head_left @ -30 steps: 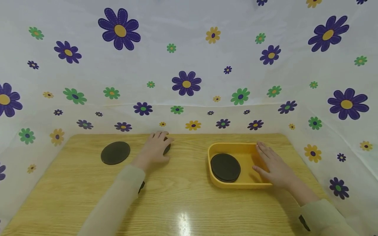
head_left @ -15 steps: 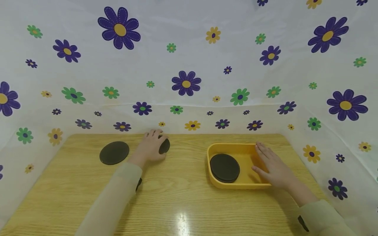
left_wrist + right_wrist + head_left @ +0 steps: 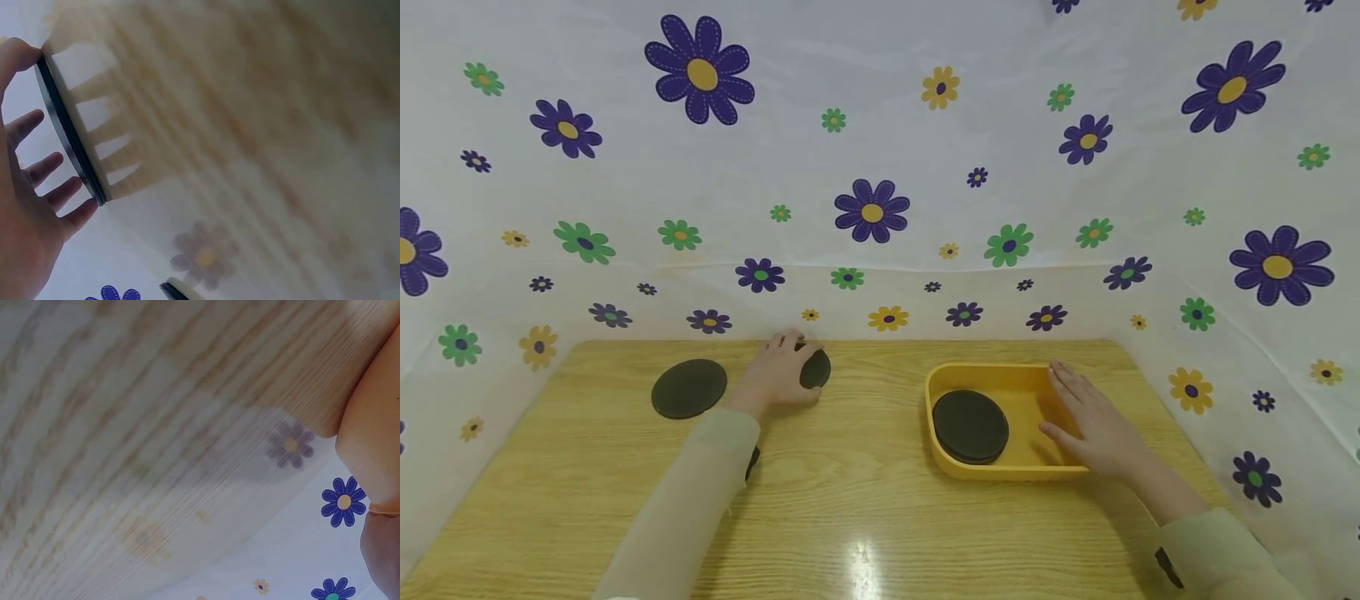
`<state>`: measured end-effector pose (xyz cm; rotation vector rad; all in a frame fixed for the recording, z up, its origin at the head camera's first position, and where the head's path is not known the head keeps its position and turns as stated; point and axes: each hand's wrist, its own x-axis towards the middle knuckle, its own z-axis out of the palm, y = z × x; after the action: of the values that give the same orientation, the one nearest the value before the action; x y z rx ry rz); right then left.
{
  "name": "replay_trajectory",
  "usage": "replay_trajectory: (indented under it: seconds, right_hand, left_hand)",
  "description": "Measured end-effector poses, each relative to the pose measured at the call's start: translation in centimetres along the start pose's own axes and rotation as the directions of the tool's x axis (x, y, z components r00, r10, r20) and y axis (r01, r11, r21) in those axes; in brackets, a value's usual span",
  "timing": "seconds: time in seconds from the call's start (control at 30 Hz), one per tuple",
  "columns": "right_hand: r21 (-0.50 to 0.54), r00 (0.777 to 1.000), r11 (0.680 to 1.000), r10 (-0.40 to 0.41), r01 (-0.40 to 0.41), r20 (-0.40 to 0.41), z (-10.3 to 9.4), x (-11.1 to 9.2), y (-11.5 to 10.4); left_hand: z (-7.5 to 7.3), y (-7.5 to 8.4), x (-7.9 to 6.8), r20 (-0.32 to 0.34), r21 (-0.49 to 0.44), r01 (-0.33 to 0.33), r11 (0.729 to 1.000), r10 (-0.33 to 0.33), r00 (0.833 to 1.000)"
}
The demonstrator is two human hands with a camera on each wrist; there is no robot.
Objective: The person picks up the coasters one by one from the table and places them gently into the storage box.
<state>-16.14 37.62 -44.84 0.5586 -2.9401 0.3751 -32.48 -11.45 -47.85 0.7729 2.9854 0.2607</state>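
Observation:
My left hand (image 3: 777,371) spans a round black coaster (image 3: 815,368) near the back edge of the wooden table, part of it hidden under the hand. In the left wrist view the coaster (image 3: 72,132) shows edge-on, thumb at one end of it and little finger at the other. At the right, my right hand (image 3: 1097,425) rests with straight fingers along the right end of a yellow box (image 3: 1009,473), thumb over its inside. A small stack of black coasters (image 3: 972,425) lies in the box's left half. The right wrist view catches only the box's side (image 3: 375,419) and a finger.
Another black coaster (image 3: 689,388) lies flat on the table (image 3: 865,500), left of my left hand. A white flowered cloth (image 3: 880,150) rises behind the table and along both sides.
My left hand has shifted slightly left and back, and its fingers have come round the coaster, of which more now shows. My right hand and the box have stayed put.

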Motion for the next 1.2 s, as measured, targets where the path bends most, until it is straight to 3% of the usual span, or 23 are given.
replay_trajectory:
  seconds: [0.23, 0.77, 1.2]
  right_hand:
    - [-0.006, 1.0, 1.0, -0.016, 0.016, -0.016, 0.2, 0.0, 0.1]
    - [-0.002, 1.0, 1.0, 0.002, -0.002, -0.001, -0.1, 0.0, -0.1]
    - [-0.027, 1.0, 0.999, -0.019, 0.019, -0.008, 0.0, 0.0, 0.0]
  left_hand:
    - [0.1, 0.0, 0.1, 0.035, -0.011, 0.014, 1.0, -0.014, 0.999]
    - [-0.1, 0.3, 0.0, 0.023, 0.019, 0.007, 1.0, -0.008, 1.0]
    - [-1.0, 1.2, -0.6, 0.014, 0.06, -0.041, 0.997, 0.04, 0.999]
